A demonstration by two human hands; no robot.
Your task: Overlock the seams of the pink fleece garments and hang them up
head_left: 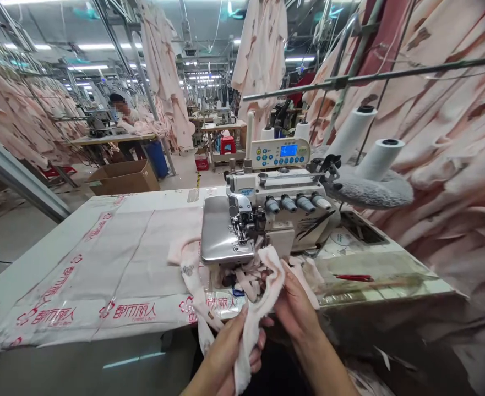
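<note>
A pale pink fleece strip (pixel 250 324) hangs between my hands in front of the overlock sewing machine (pixel 283 214). My left hand (pixel 229 352) is closed round its lower part. Higher up, the fingers of my right hand (pixel 294 302) grip the strip near its upper end; its fingertips are partly behind the cloth. Another length of the pink fleece (pixel 195 280) trails along the left of the machine's metal plate (pixel 221 231) and down over the table edge. Fabric scraps (pixel 248 283) lie heaped under the plate, just beyond my hands.
Plastic sheeting with red print (pixel 114 264) covers the table's left side. Red tweezers (pixel 353 278) lie to the right. Thread cones (pixel 385 157) stand behind the machine, near hanging pink garments (pixel 452 137). A cardboard box (pixel 124 176) and a seated person (pixel 124 115) are farther back.
</note>
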